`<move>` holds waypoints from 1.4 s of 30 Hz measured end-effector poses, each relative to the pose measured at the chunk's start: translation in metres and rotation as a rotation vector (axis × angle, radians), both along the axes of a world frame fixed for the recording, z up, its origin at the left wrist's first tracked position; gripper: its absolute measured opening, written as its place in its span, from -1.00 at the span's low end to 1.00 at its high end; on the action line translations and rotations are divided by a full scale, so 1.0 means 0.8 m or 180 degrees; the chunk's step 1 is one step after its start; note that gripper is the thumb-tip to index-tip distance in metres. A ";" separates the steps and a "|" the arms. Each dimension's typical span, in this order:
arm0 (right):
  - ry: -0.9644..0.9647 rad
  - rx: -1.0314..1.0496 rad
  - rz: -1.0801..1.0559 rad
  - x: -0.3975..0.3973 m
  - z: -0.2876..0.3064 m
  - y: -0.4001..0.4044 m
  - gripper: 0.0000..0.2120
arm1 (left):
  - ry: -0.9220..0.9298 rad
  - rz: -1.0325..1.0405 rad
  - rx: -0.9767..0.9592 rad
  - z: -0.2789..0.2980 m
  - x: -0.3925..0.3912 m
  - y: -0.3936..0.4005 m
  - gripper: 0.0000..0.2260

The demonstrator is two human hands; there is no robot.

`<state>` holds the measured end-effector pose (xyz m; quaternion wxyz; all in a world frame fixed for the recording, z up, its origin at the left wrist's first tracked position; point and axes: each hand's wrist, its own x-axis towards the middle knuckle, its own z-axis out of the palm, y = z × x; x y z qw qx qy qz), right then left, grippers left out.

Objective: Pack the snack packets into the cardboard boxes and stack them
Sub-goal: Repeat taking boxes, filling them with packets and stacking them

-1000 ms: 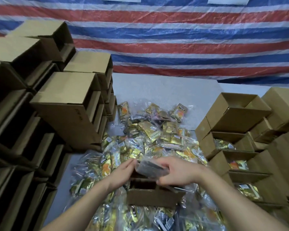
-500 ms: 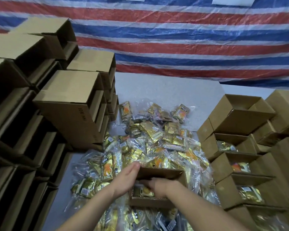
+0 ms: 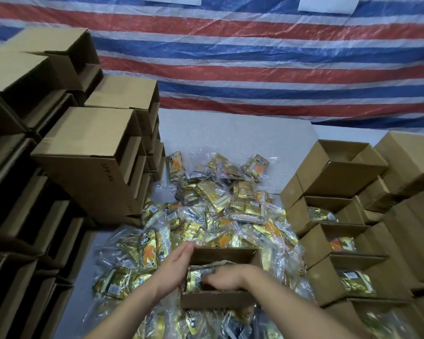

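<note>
A second ago the right hand [image 3: 224, 277] held a clear-wrapped snack packet above the small open cardboard box [image 3: 220, 275] sitting on the heap; half a second ago it had dropped inside, and now it is deep in the box, fingers curled down onto a gold packet [image 3: 197, 277] lying against the left inner wall — pressing or gripping it, I cannot tell which. The left hand [image 3: 173, 267] has stayed flat against the box's outer left wall, fingers straight, steadying it and grasping nothing. In my judgement this means one more packet has gone in and is being seated; the box is only partly filled, so more from the pile must follow before it joins a stack.

Counts: one box in work. On the right, a stepped stack of open boxes [image 3: 333, 216] — four show clearly with gold packets inside, under a topmost one [image 3: 338, 165] whose contents are hidden, plus further boxes behind and one at the bottom edge that I cannot count surely. On the left, stacks of empty boxes lying on their sides [image 3: 88, 152] — well over a dozen, too overlapped for an exact number. The pile of loose snack packets [image 3: 218, 206] on the grey table [image 3: 230, 133] holds several dozen; no exact count is possible. Behind hangs a striped red, white and blue tarpaulin [image 3: 255, 57] with two white paper sheets [image 3: 328, 3] cut off at the top edge
</note>
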<state>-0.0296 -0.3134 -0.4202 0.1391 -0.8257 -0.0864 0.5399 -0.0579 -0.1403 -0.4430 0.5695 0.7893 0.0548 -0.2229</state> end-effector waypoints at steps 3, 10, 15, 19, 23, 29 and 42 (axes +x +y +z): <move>-0.0450 0.0192 0.0125 -0.004 0.020 -0.007 -0.46 | -0.0060 -0.0058 0.0117 0.004 0.002 0.000 -0.69; -0.2710 0.0698 0.0067 -0.009 0.054 -0.066 -0.64 | -0.0137 -0.0489 0.0471 0.035 0.037 -0.005 -0.74; -0.2396 0.0375 -0.0031 -0.003 0.023 -0.083 -0.63 | -0.0816 -0.0840 0.1026 0.058 0.117 -0.050 -0.79; -0.2537 0.0562 -0.0102 -0.002 0.018 -0.088 -0.63 | -0.1420 -0.1844 0.2076 0.037 0.199 -0.137 -0.64; -0.2618 0.0712 -0.0498 -0.014 0.013 -0.102 -0.47 | -0.1510 -0.2807 0.3103 -0.010 0.253 -0.210 -0.37; -0.2352 0.0916 -0.1412 -0.030 0.001 -0.140 -0.36 | -0.1675 -0.3376 0.3608 -0.082 0.288 -0.254 -0.25; -0.2263 0.1190 -0.2169 -0.007 0.004 -0.135 -0.53 | -0.1030 -0.2459 0.2564 -0.065 0.272 -0.233 -0.52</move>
